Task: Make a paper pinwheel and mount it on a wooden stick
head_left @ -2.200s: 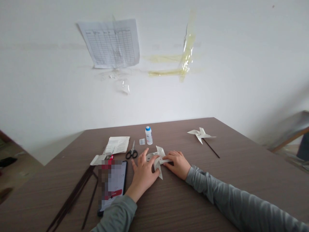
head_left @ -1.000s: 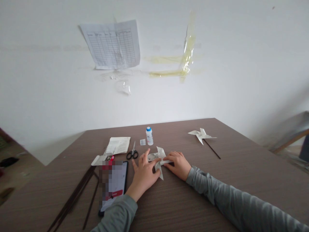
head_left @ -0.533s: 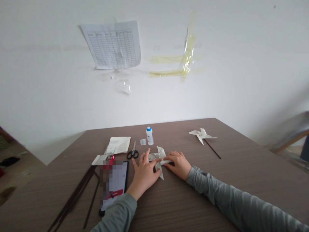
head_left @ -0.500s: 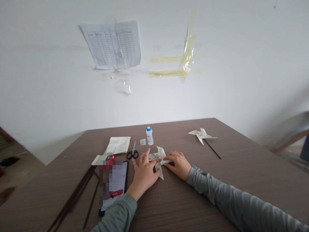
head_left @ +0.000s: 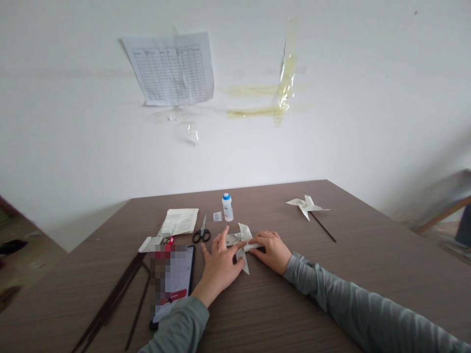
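A folded printed-paper pinwheel point(head_left: 245, 230) lies on the table between my two hands. My left hand point(head_left: 220, 267) keeps its index finger and thumb on the pinwheel's middle and lower blade, while its other fingers stretch away over the table. From the right, my right hand point(head_left: 274, 251) pinches one blade between thumb and fingers. Part of the pinwheel's centre is hidden under my fingertips. Black-handled scissors point(head_left: 201, 235) lie just beyond my left hand. Farther back stands a white glue bottle point(head_left: 227, 210) with a blue cap, beside a small clear piece point(head_left: 218, 216).
A second pinwheel point(head_left: 306, 207) on a dark stick point(head_left: 324, 227) rests at the back right. To the left are stacked printed paper sheets point(head_left: 180, 221), a phone point(head_left: 176, 279) and several dark sticks point(head_left: 110, 299). The wall point(head_left: 243, 157) rises behind the table point(head_left: 312, 314).
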`<state>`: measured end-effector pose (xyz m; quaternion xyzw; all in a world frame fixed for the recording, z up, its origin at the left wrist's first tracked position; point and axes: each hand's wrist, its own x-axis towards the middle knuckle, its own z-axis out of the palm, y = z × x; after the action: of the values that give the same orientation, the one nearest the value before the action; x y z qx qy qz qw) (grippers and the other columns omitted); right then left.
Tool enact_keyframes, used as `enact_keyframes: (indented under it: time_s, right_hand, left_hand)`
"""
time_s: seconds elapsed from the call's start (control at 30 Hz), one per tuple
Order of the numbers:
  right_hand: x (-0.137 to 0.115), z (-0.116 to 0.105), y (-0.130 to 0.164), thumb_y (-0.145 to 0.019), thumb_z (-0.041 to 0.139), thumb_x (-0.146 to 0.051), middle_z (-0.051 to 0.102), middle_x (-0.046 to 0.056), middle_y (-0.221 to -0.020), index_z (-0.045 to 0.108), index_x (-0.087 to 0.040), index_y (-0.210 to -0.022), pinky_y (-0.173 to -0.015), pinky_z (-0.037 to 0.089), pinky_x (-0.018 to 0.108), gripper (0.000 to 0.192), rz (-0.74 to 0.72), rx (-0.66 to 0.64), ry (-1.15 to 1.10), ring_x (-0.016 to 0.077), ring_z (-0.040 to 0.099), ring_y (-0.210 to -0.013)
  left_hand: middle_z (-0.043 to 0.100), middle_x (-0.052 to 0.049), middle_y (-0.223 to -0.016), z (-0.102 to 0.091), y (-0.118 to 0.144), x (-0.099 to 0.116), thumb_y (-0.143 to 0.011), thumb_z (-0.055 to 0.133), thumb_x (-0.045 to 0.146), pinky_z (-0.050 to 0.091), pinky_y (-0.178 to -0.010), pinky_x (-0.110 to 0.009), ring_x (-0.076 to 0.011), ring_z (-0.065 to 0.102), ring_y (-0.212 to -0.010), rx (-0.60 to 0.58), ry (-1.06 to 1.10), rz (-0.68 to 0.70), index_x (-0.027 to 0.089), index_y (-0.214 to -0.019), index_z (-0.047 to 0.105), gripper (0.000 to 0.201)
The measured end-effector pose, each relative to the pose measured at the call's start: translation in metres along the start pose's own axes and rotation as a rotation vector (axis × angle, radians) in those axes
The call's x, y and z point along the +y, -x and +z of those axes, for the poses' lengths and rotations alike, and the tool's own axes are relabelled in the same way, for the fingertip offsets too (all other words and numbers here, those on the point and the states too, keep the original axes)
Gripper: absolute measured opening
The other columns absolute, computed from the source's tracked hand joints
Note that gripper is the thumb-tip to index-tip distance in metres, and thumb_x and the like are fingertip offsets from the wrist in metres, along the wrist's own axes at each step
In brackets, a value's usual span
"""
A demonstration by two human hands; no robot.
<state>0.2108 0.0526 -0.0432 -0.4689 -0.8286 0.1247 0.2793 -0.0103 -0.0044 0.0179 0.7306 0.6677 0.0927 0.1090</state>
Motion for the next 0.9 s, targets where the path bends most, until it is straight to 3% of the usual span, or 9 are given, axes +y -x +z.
enact_keyframes:
  time_s: [0.33,0.5,0.7,0.9]
  right_hand:
    - [-0.002,0.000,0.001,-0.108,0.094,-0.011,0.097,0.010,-0.122,0.102,-0.029,-0.126,-0.120,0.067,0.052,0.027,0.002,-0.005,-0.001,0.0359,0.091,-0.124]
    - [-0.002,0.000,0.001,-0.109,0.094,-0.013,0.098,0.011,-0.123,0.102,-0.028,-0.129,-0.123,0.069,0.055,0.026,-0.002,-0.018,0.016,0.0360,0.092,-0.124]
    - [-0.001,-0.001,0.001,-0.108,0.095,-0.013,0.097,0.010,-0.122,0.102,-0.031,-0.126,-0.121,0.067,0.052,0.026,0.014,-0.012,-0.008,0.0365,0.092,-0.124]
    - [0.005,0.002,-0.001,-0.109,0.095,-0.015,0.097,0.010,-0.124,0.103,-0.030,-0.130,-0.121,0.068,0.053,0.026,-0.008,-0.019,-0.010,0.0351,0.091,-0.125]
  left_hand:
    - [0.040,-0.011,-0.217,-0.007,0.001,0.006,-0.112,0.084,0.025,0.025,-0.155,-0.097,-0.0549,0.041,-0.198,-0.042,-0.028,-0.008,0.046,-0.169,0.092,0.060]
    - [0.048,-0.010,-0.213,-0.004,-0.002,0.003,-0.110,0.087,0.028,0.029,-0.154,-0.096,-0.0546,0.042,-0.197,-0.021,-0.041,0.002,0.048,-0.167,0.092,0.061]
    - [0.045,-0.011,-0.215,0.001,-0.001,0.002,-0.110,0.087,0.026,0.028,-0.154,-0.098,-0.0577,0.041,-0.197,-0.014,-0.010,-0.003,0.046,-0.166,0.093,0.060]
    - [0.055,-0.013,-0.209,0.006,0.000,0.002,-0.110,0.091,0.028,0.030,-0.154,-0.098,-0.0560,0.047,-0.194,0.033,0.023,0.015,0.044,-0.163,0.094,0.055]
